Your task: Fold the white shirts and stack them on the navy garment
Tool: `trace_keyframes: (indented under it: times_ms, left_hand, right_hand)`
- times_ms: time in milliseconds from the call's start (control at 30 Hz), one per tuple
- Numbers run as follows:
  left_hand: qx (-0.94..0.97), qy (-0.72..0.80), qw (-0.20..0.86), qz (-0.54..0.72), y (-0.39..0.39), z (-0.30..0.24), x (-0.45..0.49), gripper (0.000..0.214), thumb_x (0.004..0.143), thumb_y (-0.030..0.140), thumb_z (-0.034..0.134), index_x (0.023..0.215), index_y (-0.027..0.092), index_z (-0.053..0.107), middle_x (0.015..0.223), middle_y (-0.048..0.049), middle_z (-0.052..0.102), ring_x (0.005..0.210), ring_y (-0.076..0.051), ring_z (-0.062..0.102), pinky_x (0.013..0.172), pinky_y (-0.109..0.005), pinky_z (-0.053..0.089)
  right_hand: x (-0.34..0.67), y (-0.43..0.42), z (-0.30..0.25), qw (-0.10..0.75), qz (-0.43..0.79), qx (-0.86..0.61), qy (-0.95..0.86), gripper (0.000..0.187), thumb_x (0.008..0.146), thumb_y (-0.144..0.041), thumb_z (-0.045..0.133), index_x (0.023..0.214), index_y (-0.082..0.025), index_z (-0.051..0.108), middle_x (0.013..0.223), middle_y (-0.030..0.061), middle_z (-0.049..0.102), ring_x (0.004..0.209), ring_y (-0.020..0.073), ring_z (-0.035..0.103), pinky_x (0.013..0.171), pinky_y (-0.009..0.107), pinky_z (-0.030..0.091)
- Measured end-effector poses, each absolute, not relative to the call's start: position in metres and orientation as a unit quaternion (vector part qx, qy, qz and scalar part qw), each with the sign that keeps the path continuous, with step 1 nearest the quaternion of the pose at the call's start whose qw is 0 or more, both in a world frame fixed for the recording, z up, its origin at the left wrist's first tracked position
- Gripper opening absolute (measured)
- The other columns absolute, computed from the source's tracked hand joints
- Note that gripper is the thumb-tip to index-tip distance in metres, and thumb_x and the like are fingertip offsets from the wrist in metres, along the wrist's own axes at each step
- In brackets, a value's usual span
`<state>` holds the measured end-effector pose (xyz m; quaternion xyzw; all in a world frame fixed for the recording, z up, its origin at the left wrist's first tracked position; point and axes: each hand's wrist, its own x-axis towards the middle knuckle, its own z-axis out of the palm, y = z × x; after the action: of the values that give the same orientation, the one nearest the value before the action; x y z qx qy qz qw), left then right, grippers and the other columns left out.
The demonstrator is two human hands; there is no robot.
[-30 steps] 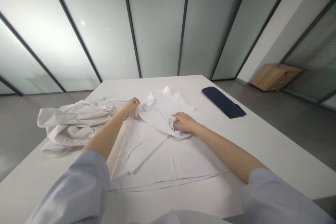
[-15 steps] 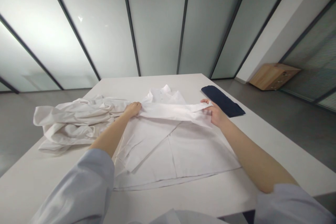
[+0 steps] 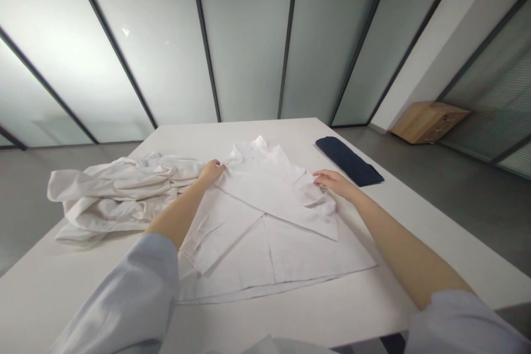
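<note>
White cotton shirt point(image 3: 265, 232) lay flat on the white bench point(image 3: 298, 315), collar point(image 3: 256, 146) away from us, between our left hand point(image 3: 211, 170), pinching its shoulder, and right hand point(image 3: 332, 181), fingers flat on its folded sleeve point(image 3: 286, 199).

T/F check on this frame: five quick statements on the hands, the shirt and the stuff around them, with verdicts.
1. The left hand and the right hand both touch the white shirt. True.
2. The navy cloth lies left of the white shirt. False: it lies on the right, beyond the right hand, apart from the shirt.
3. A crumpled white pile lies beside the left hand. True.
4. The wooden cabinet stands on the table. False: it stands on the floor by the wall at right.
5. The white shirt is held up in the air. False: it lies spread on the table, with a sleeve folded across it.
</note>
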<state>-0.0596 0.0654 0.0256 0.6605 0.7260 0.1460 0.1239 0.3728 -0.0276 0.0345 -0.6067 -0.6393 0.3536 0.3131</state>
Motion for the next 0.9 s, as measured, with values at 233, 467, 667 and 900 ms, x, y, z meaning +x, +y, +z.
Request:
trace_keyframes:
  times_ms: [233,467,667,900]
  left_hand:
    - [0.675,0.703,0.146,0.171,0.061,0.024,-0.062,0.035,0.089,0.035,0.048,0.115,0.014,0.059,0.103,-0.0111,0.071,0.095,-0.022,0.065,0.077,-0.028,0.048]
    - [0.739,0.656,0.152,0.039,0.057,0.026,-0.075,0.059,0.073,0.030,0.064,0.130,0.017,0.052,0.114,-0.0123,0.068,0.099,-0.022,0.065,0.082,-0.026,0.048]
    - [0.765,0.628,0.140,0.041,0.062,0.044,-0.066,0.044,0.080,0.045,0.056,0.117,0.020,0.062,0.104,-0.0079,0.071,0.098,-0.022,0.065,0.085,-0.027,0.048]
    - [0.806,0.586,0.032,0.071,0.061,0.036,-0.006,0.058,0.086,0.038,0.048,0.142,0.026,0.042,0.134,-0.0109,0.052,0.119,-0.024,0.053,0.101,-0.035,0.041]
  right_hand:
    - [0.321,-0.020,0.016,0.118,0.126,-0.545,-0.821,0.039,0.084,-0.034,0.058,0.119,-0.019,0.065,0.135,0.0126,0.057,0.126,0.0269,0.051,0.105,0.039,0.038]
    - [0.319,-0.049,0.035,0.006,0.035,-0.572,-0.819,0.038,0.085,-0.049,0.055,0.104,-0.020,0.072,0.102,0.0153,0.072,0.097,0.0312,0.067,0.084,0.039,0.046]
    - [0.325,-0.042,0.059,-0.025,0.054,-0.600,-0.798,0.047,0.086,-0.053,0.052,0.117,-0.021,0.066,0.099,0.0114,0.073,0.094,0.0283,0.068,0.080,0.036,0.047]
    - [0.302,-0.009,0.034,-0.007,0.027,-0.548,-0.836,0.044,0.092,-0.040,0.046,0.127,-0.018,0.059,0.131,0.0119,0.059,0.117,0.0260,0.055,0.098,0.034,0.040]
